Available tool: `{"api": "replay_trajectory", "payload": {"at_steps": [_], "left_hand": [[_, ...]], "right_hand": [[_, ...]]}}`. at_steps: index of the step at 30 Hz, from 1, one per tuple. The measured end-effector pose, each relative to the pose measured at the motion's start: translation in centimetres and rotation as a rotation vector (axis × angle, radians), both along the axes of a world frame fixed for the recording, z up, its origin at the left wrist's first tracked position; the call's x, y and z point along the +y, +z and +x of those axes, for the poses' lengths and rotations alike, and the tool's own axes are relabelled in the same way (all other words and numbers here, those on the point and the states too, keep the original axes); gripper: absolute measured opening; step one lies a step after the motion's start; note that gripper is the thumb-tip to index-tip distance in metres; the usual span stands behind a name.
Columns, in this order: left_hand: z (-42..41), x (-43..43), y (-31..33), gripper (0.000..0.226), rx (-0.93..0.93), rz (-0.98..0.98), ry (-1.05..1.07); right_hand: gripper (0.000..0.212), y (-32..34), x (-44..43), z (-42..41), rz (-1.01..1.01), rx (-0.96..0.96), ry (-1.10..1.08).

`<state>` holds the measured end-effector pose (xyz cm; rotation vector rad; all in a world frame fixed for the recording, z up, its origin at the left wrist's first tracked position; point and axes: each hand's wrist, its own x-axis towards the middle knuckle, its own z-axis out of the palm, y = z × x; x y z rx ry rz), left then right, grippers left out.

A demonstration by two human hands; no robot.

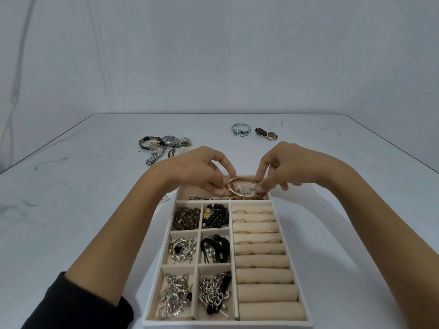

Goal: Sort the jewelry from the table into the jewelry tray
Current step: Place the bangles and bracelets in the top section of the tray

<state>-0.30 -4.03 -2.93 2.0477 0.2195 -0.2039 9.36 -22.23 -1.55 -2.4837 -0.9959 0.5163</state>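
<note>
A: What could go wrong here?

B: The gold bangle (pixel 242 188) sits over the far long compartment of the jewelry tray (pixel 234 257), right on top of smaller beaded pieces and beside a chain. I'd guess it could snag those or push them about if it is set down carelessly, or tip onto the divider instead of lying flat.

A: And the hands?

B: The left hand (pixel 202 170) pinches the bangle's left edge with thumb and fingertips, the other fingers curled loosely. The right hand (pixel 282 168) does the same on the right edge, fingers nearly closed on the rim. Both hold it low, just above or touching the compartment; I cannot tell which.

A: What's left to sort?

B: A cluster of watches (pixel 164 144) lies on the desk (pixel 71 186) beyond the left hand, and a charm bracelet (pixel 241 129) and a brown-strapped watch (pixel 267 134) lie farther right, well apart from the tray.
</note>
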Motion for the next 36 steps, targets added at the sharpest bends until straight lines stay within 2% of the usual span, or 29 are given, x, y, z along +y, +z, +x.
{"api": "replay_trajectory", "payload": {"at_steps": [4, 8, 12, 22, 26, 31, 33, 36], "left_hand": [[-0.1, 0.0, 0.2, 0.020, 0.016, -0.005, 0.019], [-0.2, -0.1, 0.4, 0.031, -0.007, 0.140, -0.055], [-0.1, -0.4, 0.2, 0.032, -0.055, 0.266, -0.066], [0.0, -0.5, 0.1, 0.030, -0.098, 0.317, -0.074], [-0.1, 0.0, 0.4, 0.025, -0.106, 0.288, -0.074], [-0.1, 1.1, 0.6, 0.010, -0.280, 0.212, 0.133], [0.5, 1.6, 0.0, 0.008, -0.337, 0.296, 0.184], [1.6, 2.3, -1.6, 0.007, -0.356, 0.526, 0.176]], "right_hand": [[0.021, 0.2, -0.2, 0.0, 0.033, 0.016, 0.020], [0.025, 0.4, -0.4, 0.0, 0.017, 0.032, 0.031], [0.025, 0.4, -0.4, 0.0, 0.001, 0.025, 0.039], [0.025, 0.1, -0.6, 0.4, 0.016, 0.058, 0.065], [0.021, 0.0, -0.8, 0.7, 0.135, 0.094, 0.065], [0.023, -1.3, -0.8, 2.2, 0.365, 0.080, -0.095], [0.020, -2.3, -0.6, 2.9, 0.422, 0.049, -0.169], [0.014, -4.1, -0.2, 4.3, 0.429, -0.054, -0.244]]}}
